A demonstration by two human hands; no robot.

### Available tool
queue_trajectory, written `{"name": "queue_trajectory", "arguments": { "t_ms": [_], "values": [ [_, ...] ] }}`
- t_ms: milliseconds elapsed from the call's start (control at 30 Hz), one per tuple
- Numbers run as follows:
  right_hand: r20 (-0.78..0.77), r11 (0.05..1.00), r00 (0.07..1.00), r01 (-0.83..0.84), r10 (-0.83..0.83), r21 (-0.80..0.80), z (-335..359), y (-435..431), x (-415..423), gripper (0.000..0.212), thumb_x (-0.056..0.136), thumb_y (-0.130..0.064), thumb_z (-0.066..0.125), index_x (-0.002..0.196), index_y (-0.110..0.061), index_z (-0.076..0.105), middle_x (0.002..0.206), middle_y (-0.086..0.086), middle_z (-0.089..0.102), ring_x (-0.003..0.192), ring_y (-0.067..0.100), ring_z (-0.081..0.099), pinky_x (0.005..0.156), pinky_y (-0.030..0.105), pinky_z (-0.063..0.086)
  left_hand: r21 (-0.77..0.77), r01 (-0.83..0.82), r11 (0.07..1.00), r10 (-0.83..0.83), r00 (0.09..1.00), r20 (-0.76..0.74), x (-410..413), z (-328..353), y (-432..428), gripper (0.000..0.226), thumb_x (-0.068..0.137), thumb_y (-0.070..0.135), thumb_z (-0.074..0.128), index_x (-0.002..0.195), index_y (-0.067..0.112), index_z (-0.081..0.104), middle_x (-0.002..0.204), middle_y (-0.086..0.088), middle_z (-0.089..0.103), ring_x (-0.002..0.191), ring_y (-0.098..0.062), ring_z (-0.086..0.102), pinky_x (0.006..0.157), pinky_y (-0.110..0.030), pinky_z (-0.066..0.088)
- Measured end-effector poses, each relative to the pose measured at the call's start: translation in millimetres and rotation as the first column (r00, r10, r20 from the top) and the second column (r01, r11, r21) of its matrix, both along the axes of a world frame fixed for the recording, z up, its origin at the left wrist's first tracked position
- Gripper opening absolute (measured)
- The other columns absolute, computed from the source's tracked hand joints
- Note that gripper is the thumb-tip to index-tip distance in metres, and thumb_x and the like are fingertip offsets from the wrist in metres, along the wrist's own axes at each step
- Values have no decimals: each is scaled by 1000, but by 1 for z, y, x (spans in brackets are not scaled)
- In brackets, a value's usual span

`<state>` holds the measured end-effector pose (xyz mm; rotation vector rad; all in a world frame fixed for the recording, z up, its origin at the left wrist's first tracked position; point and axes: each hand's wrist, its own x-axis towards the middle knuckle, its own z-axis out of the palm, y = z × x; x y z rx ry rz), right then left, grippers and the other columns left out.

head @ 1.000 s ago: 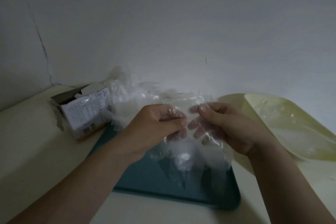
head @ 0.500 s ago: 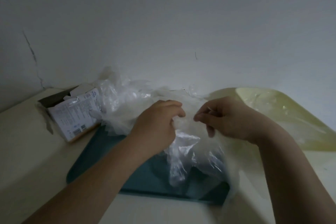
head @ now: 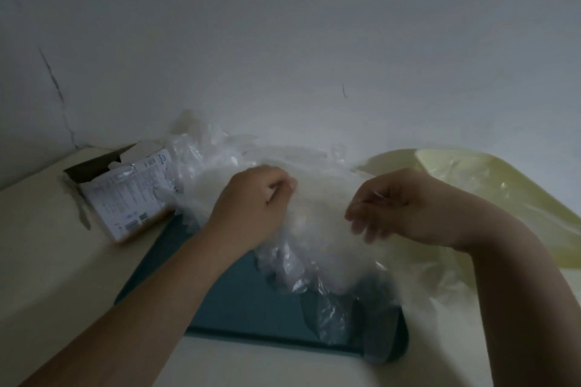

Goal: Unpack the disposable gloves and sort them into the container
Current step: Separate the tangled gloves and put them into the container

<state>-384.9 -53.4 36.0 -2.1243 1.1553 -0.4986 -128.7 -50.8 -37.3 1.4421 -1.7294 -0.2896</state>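
Two bare hands are held over a heap of clear, thin, crinkled plastic disposable gloves (head: 317,229), which is piled on the far part of a teal, round-cornered rectangular plastic tray (head: 245,305). The left hand (head: 251,204) is seen with its fingers curled in on the film at the top of the heap. The right hand (head: 405,207) is seen with thumb and forefinger closed together on a thin edge of film, its other fingers hanging loose below.

A second ago the two hands were held close, fingertips nearly meeting over the heap. Now they have been drawn well apart, left and right, with film stretched between them. From this it is judged that one glove is being peeled from the clump, so separating, not yet sorting, is the step in hand. The tray is taken to be the container meant. Some film is draped toward its near right corner and past its right edge.

A torn brown cardboard box with a white printed label (head: 125,198) is lying at the far left, just beside the tray, on the cream tabletop (head: 47,276). A pale yellow plastic sheet or bag (head: 509,198) is spread at the right; what it is cannot be told. Neighbouring gloves may be expected to cling and be dragged along.
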Motion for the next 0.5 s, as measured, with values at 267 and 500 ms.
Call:
{"name": "queue_trajectory", "arguments": {
  "t_ms": [267, 500],
  "values": [
    [318, 992, 942, -79, 107, -98, 4, 4, 2, 22, 93, -24, 66, 100, -10, 81, 113, 1, 77, 107, 19, 73, 92, 46, 60, 81, 227, 971, -70, 585, -808, 9, 57, 28, 21, 103, 20, 62, 92, 17, 80, 102, -10, 77, 88, -20, 72, 63, -27, 58],
    [444, 954, 859, -298, 254, 30, -1, 7, 4, 14, 91, -9, 71, 95, 2, 79, 147, 4, 61, 143, 22, 49, 116, 58, 37, 9, 440, 898, -37, 95, -995, -4, 68, 40, 19, 100, 21, 61, 87, 14, 73, 93, -1, 78, 81, -17, 78, 62, -34, 61]
  ]
}}
